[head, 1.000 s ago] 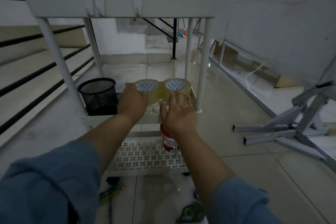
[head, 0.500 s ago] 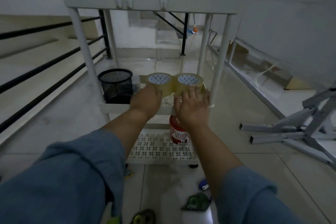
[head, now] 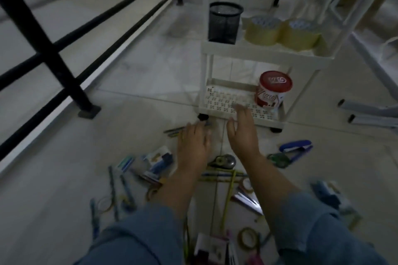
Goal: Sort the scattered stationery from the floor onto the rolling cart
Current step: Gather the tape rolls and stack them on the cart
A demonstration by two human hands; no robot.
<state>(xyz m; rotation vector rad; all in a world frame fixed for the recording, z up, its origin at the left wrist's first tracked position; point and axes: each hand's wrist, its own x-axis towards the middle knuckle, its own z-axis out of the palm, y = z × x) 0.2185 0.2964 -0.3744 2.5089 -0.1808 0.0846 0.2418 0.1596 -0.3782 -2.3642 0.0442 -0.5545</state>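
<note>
- Left hand [head: 193, 146]: palm down, fingers spread, holding nothing.
- Right hand [head: 243, 135]: fingers straight, empty, just beside the left.
- Rolling cart [head: 267, 52]: beyond both hands.
  - Middle shelf: black mesh cup [head: 225, 22] and two tape rolls [head: 261, 30] touching side by side.
  - Bottom shelf: red-lidded tub [head: 273, 90], past the right fingertips.
- Floor stationery:
  - pens [head: 174, 131] by the left fingertips
  - blister pack [head: 158, 161] left of the left wrist
  - blue stapler [head: 296, 149] right of the right hand
  - small blurred dispenser [head: 223, 160], possibly correction tape, between the wrists
  - yellow pencils [head: 228, 196] between the forearms
</note>
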